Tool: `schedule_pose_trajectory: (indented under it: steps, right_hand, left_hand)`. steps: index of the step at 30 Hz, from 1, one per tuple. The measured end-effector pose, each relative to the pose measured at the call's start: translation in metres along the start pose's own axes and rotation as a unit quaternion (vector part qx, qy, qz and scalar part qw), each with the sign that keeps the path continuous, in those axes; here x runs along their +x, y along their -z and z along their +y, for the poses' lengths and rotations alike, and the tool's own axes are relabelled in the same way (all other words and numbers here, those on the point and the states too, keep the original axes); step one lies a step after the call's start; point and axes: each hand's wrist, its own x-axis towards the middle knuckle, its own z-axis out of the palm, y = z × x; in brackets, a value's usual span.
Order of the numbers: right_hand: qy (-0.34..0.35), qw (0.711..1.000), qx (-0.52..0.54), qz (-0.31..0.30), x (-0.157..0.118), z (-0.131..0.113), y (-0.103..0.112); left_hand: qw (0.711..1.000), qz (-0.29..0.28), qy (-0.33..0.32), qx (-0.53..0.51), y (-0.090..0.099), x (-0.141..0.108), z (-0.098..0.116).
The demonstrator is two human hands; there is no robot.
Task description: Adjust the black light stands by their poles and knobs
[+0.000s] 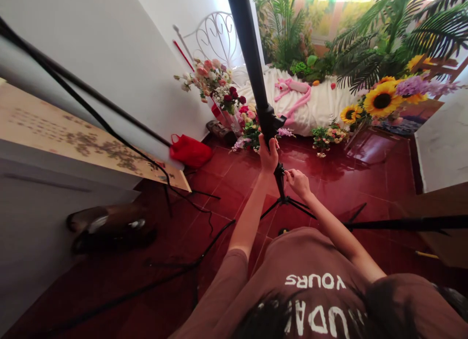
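A black tripod stand (255, 61) rises from the floor, its pole reaching past the top of the view. My left hand (268, 154) is wrapped round the pole just below a thick black clamp. Lower down, my right hand (297, 182) is closed, its fingertips pinched at a small knob (280, 169) on the right side of the pole. The stand's legs (285, 201) spread out on the red tiled floor below my hands.
A red bag (190, 151) lies by the left wall. Flowers (252, 127), sunflowers (382, 101) and a white-draped platform (321, 102) with a pink plush toy (294, 87) are ahead. Cables and another black pole (409, 224) cross the sides.
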Motion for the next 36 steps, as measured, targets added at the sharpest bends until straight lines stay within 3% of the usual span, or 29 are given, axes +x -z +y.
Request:
schedule_pose_trajectory:
  steps: [6,9,14,20,26,30,36]
  right_hand:
    - [0.050,0.999,-0.013,0.005,0.012,0.006,0.002]
    - [0.071,0.997,-0.027,0.001,0.017,0.008,0.004]
    - [0.082,0.994,-0.066,-0.010,0.017,0.003,0.005]
    - [0.124,0.987,-0.092,-0.054,0.028,0.006,0.011]
    - [0.095,0.981,0.061,-0.160,0.040,0.018,0.009]
    - [0.044,0.977,0.137,-0.156,0.039,0.021,-0.001]
    - [0.054,0.970,0.155,-0.180,0.040,0.018,0.007]
  left_hand:
    - [1.000,0.011,0.018,-0.022,-0.004,-0.003,-0.003]
    - [0.998,-0.002,0.059,-0.015,-0.002,-0.019,-0.021]
    - [0.989,-0.003,0.120,0.084,0.003,-0.052,-0.058]
    - [0.986,0.020,0.120,0.112,-0.001,-0.060,-0.070]
    - [0.987,0.041,0.099,0.121,-0.004,-0.061,-0.072]
    - [0.985,0.024,0.098,0.142,-0.002,-0.060,-0.073]
    - [0.987,-0.027,0.091,0.131,0.004,-0.059,-0.072]
